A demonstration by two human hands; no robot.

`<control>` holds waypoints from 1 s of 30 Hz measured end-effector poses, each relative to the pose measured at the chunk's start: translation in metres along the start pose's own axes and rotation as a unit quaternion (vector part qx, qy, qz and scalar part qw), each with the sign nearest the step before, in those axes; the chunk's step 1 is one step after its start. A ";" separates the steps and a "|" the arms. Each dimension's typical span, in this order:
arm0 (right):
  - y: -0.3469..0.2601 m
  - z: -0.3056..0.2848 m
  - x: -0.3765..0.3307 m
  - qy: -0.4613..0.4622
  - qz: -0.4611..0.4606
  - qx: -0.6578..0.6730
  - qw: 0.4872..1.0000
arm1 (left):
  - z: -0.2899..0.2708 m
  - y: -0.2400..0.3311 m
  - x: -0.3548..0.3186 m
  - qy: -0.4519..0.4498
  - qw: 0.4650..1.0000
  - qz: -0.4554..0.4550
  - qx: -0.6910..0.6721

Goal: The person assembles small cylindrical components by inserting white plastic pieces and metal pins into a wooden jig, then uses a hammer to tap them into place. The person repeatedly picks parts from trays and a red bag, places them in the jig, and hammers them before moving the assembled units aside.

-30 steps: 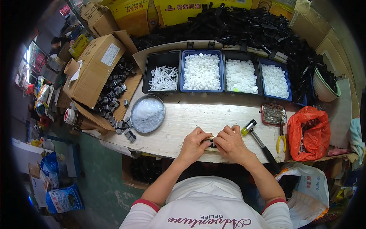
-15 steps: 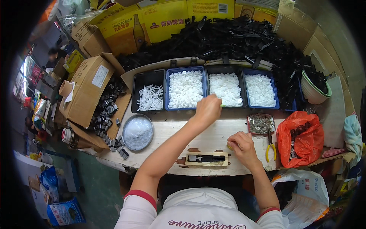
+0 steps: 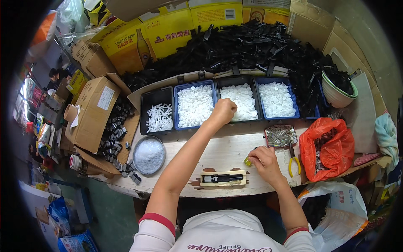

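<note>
My left hand (image 3: 223, 111) reaches to the near left part of a black bin (image 3: 243, 119) of small white round pieces (image 3: 241, 98). Its fingers are bent together in a pinch, and what they hold, if anything, is hidden. Low over the table, my right hand (image 3: 266, 161) is closed, with a small yellow-green piece (image 3: 247, 161) at its fingertips. Left of that hand lies a light wooden holder (image 3: 222, 183). In it rests a long black part (image 3: 230, 177) with a grey metal-looking piece (image 3: 207, 179) at its left end.
Blue bins (image 3: 194, 126) of white pieces flank the black one; another black bin (image 3: 157, 131) has white sticks. A round dish (image 3: 149, 155) stands left. Metal pins (image 3: 281, 135), yellow-handled pliers (image 3: 294, 166) and a red bag (image 3: 327, 147) lie right. Black parts (image 3: 235, 48) are heaped behind.
My left hand has moved a little farther into the black bin. My right hand stays near the holder, and the yellow-green piece shows more at its fingertips. The whole view has shifted slightly.
</note>
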State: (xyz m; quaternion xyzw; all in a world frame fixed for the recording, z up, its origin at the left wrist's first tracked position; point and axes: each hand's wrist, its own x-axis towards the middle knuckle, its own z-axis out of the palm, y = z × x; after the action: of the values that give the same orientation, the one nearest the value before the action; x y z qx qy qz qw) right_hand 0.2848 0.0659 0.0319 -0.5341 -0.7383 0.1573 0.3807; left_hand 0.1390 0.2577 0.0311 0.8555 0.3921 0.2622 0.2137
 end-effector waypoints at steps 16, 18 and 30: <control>-0.042 0.005 0.008 0.007 0.091 0.324 0.942 | -0.018 0.071 -0.159 -0.051 0.725 -0.193 -0.659; -0.050 0.007 0.010 -0.004 0.077 0.300 0.951 | -0.017 0.072 -0.171 -0.050 0.716 -0.175 -0.674; -0.067 0.009 0.013 -0.007 -0.057 0.051 0.997 | -0.022 0.071 -0.191 -0.012 0.752 -0.162 -0.639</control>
State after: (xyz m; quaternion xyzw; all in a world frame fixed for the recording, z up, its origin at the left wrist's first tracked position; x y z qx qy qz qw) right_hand 0.2313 0.0542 0.0742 -0.4699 -0.7612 0.1765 0.4107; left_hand 0.0588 0.0688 0.0350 0.4464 0.2631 0.4027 0.7545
